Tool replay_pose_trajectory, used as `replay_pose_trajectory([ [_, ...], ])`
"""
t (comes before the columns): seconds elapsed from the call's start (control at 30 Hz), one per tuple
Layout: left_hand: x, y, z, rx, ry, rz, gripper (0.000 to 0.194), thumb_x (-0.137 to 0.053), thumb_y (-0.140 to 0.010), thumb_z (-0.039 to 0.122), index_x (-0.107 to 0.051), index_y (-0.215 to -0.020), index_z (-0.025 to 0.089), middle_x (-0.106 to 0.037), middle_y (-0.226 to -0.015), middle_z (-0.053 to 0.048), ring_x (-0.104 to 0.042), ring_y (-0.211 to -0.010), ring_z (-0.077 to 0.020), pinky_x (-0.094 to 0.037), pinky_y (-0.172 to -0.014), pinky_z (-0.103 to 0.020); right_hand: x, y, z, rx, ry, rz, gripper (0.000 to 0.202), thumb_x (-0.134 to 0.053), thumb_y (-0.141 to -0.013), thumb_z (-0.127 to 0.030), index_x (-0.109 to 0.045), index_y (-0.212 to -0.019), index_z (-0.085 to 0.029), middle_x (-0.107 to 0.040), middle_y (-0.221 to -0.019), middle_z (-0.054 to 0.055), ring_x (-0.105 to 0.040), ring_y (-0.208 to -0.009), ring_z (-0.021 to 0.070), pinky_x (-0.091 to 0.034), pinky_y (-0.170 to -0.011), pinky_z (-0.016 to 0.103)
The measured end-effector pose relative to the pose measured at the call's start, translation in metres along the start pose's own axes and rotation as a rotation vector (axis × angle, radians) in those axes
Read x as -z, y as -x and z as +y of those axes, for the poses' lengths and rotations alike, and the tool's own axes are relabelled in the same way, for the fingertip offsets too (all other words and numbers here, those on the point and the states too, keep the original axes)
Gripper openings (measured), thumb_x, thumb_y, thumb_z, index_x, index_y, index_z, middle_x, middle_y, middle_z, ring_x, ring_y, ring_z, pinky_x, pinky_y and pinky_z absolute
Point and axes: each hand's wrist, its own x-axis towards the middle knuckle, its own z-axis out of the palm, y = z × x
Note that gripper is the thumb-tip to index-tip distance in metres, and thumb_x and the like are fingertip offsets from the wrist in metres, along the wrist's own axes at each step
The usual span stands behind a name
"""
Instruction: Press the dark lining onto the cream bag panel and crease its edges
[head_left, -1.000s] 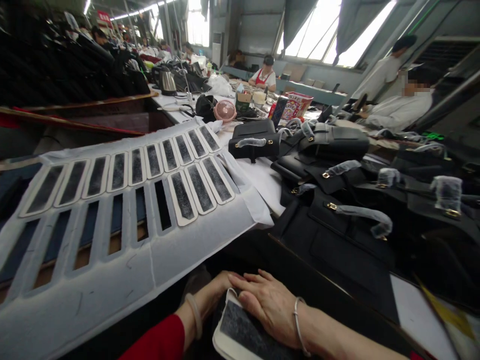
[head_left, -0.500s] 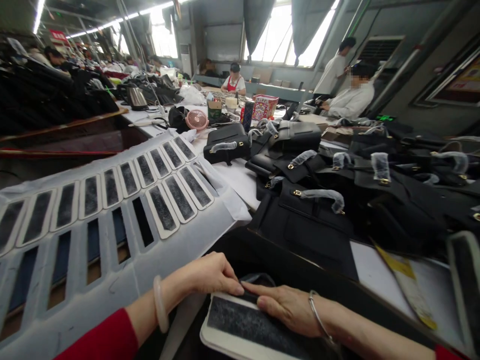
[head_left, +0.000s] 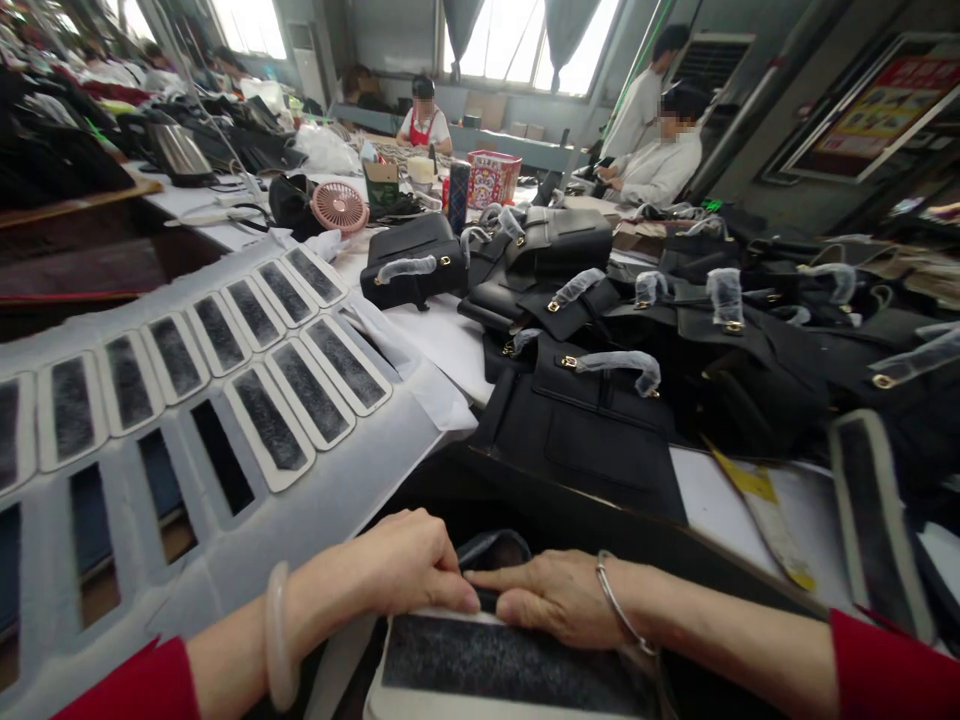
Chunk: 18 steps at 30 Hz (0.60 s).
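Both hands rest at the bottom of the head view on a white-edged panel with a dark fuzzy middle (head_left: 495, 668). My left hand (head_left: 401, 565) curls with its fingertips pressing the panel's far edge. My right hand (head_left: 559, 598) lies flat on that same edge, fingers pointing left and touching the left fingertips. A dark rounded piece (head_left: 495, 550) shows just beyond the fingers. A white die-cut sheet (head_left: 345, 480) with several matching panels (head_left: 309, 392) and several empty slots lies to the left.
Several black handbags (head_left: 592, 430) with wrapped handles crowd the table on the right. One loose panel (head_left: 874, 520) lies at the right edge. A pink fan (head_left: 339, 207), a kettle (head_left: 176, 152) and a red box (head_left: 491, 177) stand farther back. Other people sit at the far benches.
The camera has swung right and down. My left hand moved up from beneath the panel to its far edge, and my right hand slid there too, so the fingertips now meet.
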Motion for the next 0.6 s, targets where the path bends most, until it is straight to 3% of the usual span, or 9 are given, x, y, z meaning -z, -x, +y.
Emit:
replay_pose_trajectory([
  [0.1,0.001,-0.001,0.002,0.03,-0.055,0.017,0.034,-0.064,-0.072,0.053,-0.079,-0.066,0.022,-0.049,-0.044,0.002,-0.033,-0.046,-0.0123,-0.023,-0.049,-0.028,-0.002,-0.011,-0.008,0.058,0.025,0.011,0.051,-0.031,-0.098,-0.055,-0.041,-0.145,-0.04,-0.066,-0.129,0.007,-0.066,-0.11,0.0308,-0.049,-0.087,0.039],
  [0.2,0.0,0.001,0.003,0.045,-0.084,0.047,0.037,-0.063,-0.073,0.057,-0.078,-0.069,0.024,-0.055,-0.05,0.001,-0.042,-0.05,-0.014,-0.026,-0.05,-0.028,-0.001,-0.014,-0.008,0.073,-0.113,0.007,0.047,-0.04,-0.097,-0.054,-0.048,-0.141,-0.04,-0.063,-0.133,0.002,-0.062,-0.117,0.0273,-0.045,-0.096,0.038],
  [0.3,-0.005,0.008,0.006,0.026,-0.092,0.111,0.032,-0.062,-0.076,0.053,-0.074,-0.093,0.029,-0.072,-0.083,0.0,-0.062,-0.079,-0.0212,-0.039,-0.068,-0.03,0.001,-0.007,0.017,0.03,-0.434,0.037,0.047,-0.061,-0.084,-0.06,-0.068,-0.122,-0.032,-0.067,-0.127,0.0,-0.058,-0.121,0.0269,-0.038,-0.105,0.038],
  [0.37,-0.012,0.014,0.008,-0.001,-0.078,0.173,0.028,-0.061,-0.078,0.044,-0.067,-0.101,0.029,-0.071,-0.104,0.0,-0.062,-0.097,-0.0227,-0.04,-0.089,-0.036,-0.006,0.004,0.047,-0.022,-0.609,0.101,0.057,-0.062,-0.079,-0.068,-0.071,-0.116,-0.026,-0.071,-0.12,0.004,-0.061,-0.115,0.0267,-0.04,-0.104,0.039],
  [0.43,-0.021,0.02,0.01,-0.038,-0.044,0.251,0.018,-0.059,-0.08,0.034,-0.063,-0.096,0.028,-0.068,-0.114,0.001,-0.059,-0.109,-0.0218,-0.03,-0.107,-0.043,-0.026,0.017,0.081,-0.09,-0.772,0.234,0.076,-0.04,-0.085,-0.077,-0.062,-0.13,-0.02,-0.069,-0.122,0.01,-0.064,-0.11,0.025,-0.045,-0.099,0.04],
  [0.5,-0.033,0.022,0.015,-0.085,-0.007,0.326,0.011,-0.056,-0.083,0.03,-0.062,-0.092,0.028,-0.065,-0.121,0.002,-0.054,-0.12,-0.0207,-0.018,-0.116,-0.048,-0.058,0.029,0.106,-0.18,-0.928,0.437,0.09,-0.018,-0.089,-0.079,-0.048,-0.141,-0.012,-0.062,-0.13,0.018,-0.065,-0.109,0.0234,-0.047,-0.096,0.039],
  [0.6,-0.051,0.017,0.031,-0.181,-0.002,0.348,0.018,-0.049,-0.09,0.033,-0.064,-0.099,0.031,-0.063,-0.126,0.0,-0.052,-0.125,-0.0202,-0.016,-0.12,-0.047,-0.116,0.03,0.114,-0.26,-1.1,0.653,0.101,-0.005,-0.086,-0.08,-0.054,-0.131,-0.005,-0.065,-0.119,0.023,-0.068,-0.101,0.0247,-0.051,-0.089,0.037],
])
